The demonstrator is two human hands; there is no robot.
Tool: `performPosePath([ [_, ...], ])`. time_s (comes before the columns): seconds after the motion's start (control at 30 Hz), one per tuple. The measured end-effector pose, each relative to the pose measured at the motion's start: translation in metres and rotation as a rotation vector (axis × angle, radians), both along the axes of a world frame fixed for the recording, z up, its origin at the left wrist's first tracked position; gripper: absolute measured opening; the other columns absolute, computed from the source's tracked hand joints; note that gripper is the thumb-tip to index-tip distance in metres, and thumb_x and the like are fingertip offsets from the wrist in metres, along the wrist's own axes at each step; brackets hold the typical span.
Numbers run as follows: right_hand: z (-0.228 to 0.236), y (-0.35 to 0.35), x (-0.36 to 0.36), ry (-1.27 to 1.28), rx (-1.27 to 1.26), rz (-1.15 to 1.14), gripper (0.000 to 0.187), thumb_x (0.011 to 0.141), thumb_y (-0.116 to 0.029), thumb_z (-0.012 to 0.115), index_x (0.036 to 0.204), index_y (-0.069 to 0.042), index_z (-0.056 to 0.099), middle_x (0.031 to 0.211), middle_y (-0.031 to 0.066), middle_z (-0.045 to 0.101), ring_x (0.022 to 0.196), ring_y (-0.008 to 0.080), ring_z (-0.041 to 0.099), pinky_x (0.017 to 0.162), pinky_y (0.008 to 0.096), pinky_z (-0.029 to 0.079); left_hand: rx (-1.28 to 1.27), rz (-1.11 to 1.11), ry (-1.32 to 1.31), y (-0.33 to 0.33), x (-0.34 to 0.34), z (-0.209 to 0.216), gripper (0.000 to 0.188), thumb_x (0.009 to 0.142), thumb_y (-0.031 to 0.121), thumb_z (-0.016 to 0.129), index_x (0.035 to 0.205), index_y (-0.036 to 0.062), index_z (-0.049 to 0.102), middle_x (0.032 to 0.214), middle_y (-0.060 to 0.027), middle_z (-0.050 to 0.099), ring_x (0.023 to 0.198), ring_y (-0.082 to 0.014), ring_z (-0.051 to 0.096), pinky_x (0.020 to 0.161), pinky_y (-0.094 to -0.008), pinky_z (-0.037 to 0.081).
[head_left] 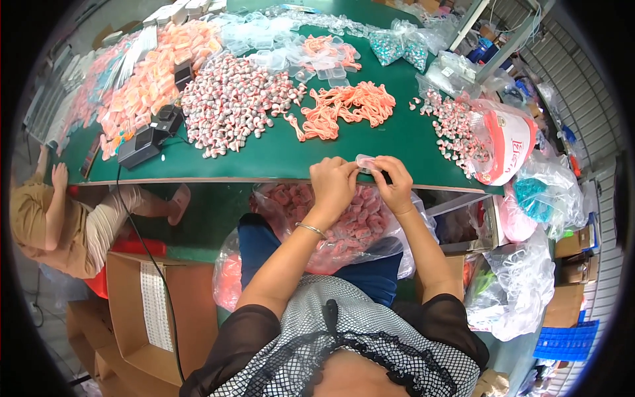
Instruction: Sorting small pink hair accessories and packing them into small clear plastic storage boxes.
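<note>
A small clear plastic case [364, 160] is held up at the table's front edge, with something pinkish showing inside it. My left hand [333, 184] pinches its left side. My right hand [395, 185] grips the right side between thumb and fingers. Just beyond my hands lies a heap of orange looped cords [360, 106] on the green table [278, 165]. To its left spreads a large pile of small pink-and-grey rounded pieces [228, 99]. Below my hands, a clear bag [357, 225] across my lap is full of filled pink cases.
Clear empty cases [264, 40] and orange packs [142, 79] cover the back left, near a black device [142, 145] with a cable. A red-and-white sack [506, 142] spills small pieces at right. A cardboard box [159, 311] stands lower left; another person [59, 225] sits at far left.
</note>
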State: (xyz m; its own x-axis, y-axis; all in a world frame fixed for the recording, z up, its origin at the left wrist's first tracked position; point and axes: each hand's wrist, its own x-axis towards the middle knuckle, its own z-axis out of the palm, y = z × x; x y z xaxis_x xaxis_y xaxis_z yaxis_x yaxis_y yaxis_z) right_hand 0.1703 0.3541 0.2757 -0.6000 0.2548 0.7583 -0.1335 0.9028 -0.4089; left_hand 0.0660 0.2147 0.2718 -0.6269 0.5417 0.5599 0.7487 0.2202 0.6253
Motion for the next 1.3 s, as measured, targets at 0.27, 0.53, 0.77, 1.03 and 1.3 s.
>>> performPosePath([
  [0.27, -0.001, 0.001, -0.001, 0.004, 0.018, 0.019, 0.021, 0.075, 0.0, 0.073, 0.095, -0.003, 0.067, 0.095, 0.0132, 0.067, 0.091, 0.031, 0.066, 0.08, 0.0387, 0.054, -0.138, -0.02, 0.252, -0.019, 0.013, 0.0, 0.038, 0.077, 0.016, 0.071, 0.114, 0.0115, 0.066, 0.1, -0.0052, 0.055, 0.095, -0.0239, 0.052, 0.08, -0.0411, 0.035],
  [0.53, -0.002, 0.002, 0.008, -0.053, 0.095, 0.058, 0.024, 0.074, -0.003, 0.074, 0.096, -0.003, 0.065, 0.103, 0.0135, 0.065, 0.098, 0.0329, 0.064, 0.084, 0.0401, 0.053, -0.166, -0.26, 0.061, -0.026, -0.017, 0.01, 0.048, 0.077, 0.018, 0.073, 0.122, 0.009, 0.061, 0.105, -0.0077, 0.058, 0.1, -0.0283, 0.054, 0.08, -0.0405, 0.041],
  [0.77, 0.002, -0.004, 0.007, -0.149, 0.048, 0.083, 0.031, 0.075, -0.002, 0.073, 0.104, -0.002, 0.062, 0.111, 0.0152, 0.063, 0.102, 0.0341, 0.062, 0.087, 0.0397, 0.051, -0.099, -0.394, 0.218, -0.006, -0.033, 0.003, 0.037, 0.081, 0.017, 0.071, 0.116, 0.0076, 0.062, 0.109, -0.0078, 0.061, 0.098, -0.0278, 0.057, 0.08, -0.0401, 0.044],
  [1.03, 0.004, -0.009, 0.011, -0.151, -0.041, 0.11, 0.033, 0.074, -0.002, 0.073, 0.106, -0.001, 0.066, 0.101, 0.0145, 0.067, 0.091, 0.0299, 0.065, 0.08, 0.0359, 0.052, -0.045, -0.472, 0.163, -0.017, -0.028, 0.014, 0.022, 0.083, 0.017, 0.068, 0.101, 0.0054, 0.065, 0.097, -0.008, 0.062, 0.088, -0.0278, 0.057, 0.077, -0.0391, 0.043],
  [1.3, 0.032, -0.007, 0.01, -0.513, -0.371, 0.325, 0.026, 0.077, -0.006, 0.073, 0.101, 0.0, 0.069, 0.095, 0.0098, 0.068, 0.086, 0.0207, 0.065, 0.078, 0.0312, 0.051, 0.117, -0.479, 0.082, -0.033, -0.021, 0.009, 0.019, 0.083, 0.016, 0.069, 0.094, 0.0014, 0.065, 0.083, -0.013, 0.06, 0.075, -0.0323, 0.059, 0.066, -0.0415, 0.048],
])
